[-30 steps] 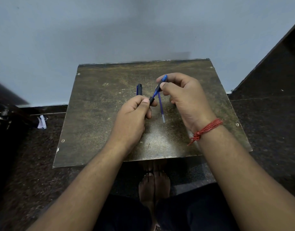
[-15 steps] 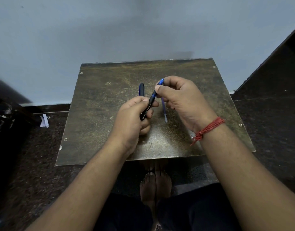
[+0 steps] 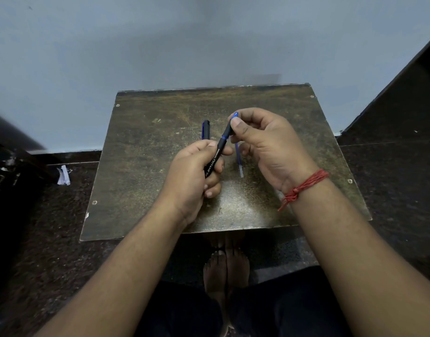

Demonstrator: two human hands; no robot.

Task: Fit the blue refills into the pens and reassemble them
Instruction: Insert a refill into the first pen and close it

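Observation:
My left hand point(image 3: 193, 175) grips a black pen barrel point(image 3: 214, 159) with white lettering, tilted up to the right. My right hand point(image 3: 265, 144) pinches the blue front section point(image 3: 229, 128) at the barrel's upper end, thumb and forefinger closed on it. A loose blue refill point(image 3: 238, 160) with a pale end lies on the small worn table point(image 3: 146, 166) just below my right hand. A second dark blue pen part point(image 3: 205, 129) lies on the table behind my left hand, partly hidden by it.
The table stands against a pale wall, on a dark speckled floor. A scrap of white paper point(image 3: 63, 175) lies on the floor at the left. My bare feet point(image 3: 225, 268) show under the table's near edge. A dark slab rises at the right.
The barrel has slid further out of my left fist, showing its lettering. My right hand has closed in on the blue front end, and both hands sit slightly closer together.

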